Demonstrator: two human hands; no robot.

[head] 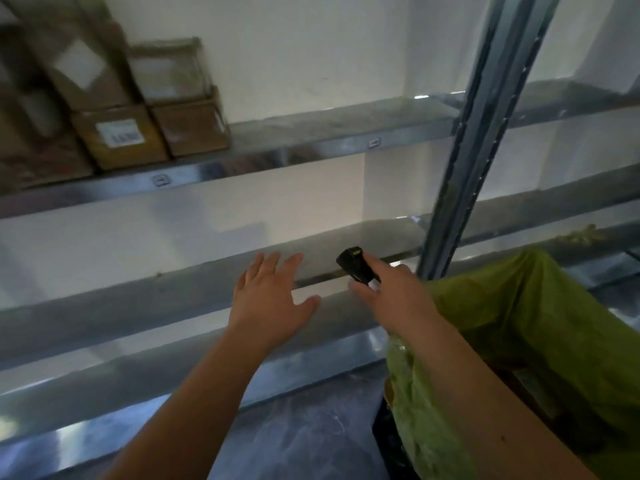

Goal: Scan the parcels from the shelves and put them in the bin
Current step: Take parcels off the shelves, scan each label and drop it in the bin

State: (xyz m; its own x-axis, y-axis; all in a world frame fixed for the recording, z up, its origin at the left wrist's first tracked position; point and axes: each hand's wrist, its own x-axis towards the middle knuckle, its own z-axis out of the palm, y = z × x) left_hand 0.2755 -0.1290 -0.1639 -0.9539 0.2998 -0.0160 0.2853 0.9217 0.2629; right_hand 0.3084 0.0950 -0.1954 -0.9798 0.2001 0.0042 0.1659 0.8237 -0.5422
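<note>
Parcels (121, 138) are stacked at the far left end of the upper shelf (311, 147), well above and left of the left hand's fingertips. They are brown cardboard boxes, blurred; a white label is seen on the front of one low box, and a clear-wrapped box is set on top of another. Their fronts sit close to the shelf's metal front edge. Rightward from the boxes, the upper shelf board is seen bare as far as the upright post (485, 133).

Below it, the middle shelf (156, 299) runs along behind both hands, its front lip passing just under the left fingertips. The left hand (270, 299) is held out flat, palm down, with fingers straight and slightly spread and the thumb out to the right; nothing is gripped. Whether it touches the shelf cannot be told.

Just right of that thumb, a narrow gap is left before the right hand (391, 292). A small black scanner (356, 268) is gripped there, with the index finger laid along its top and the thumb curled underneath; its yellow-marked tip points up and left.

Right of and below those fingers, the bin (519, 341) is seen, lined with a green bag, its near rim passing under the right forearm, its far rim beside the post's foot.
</note>
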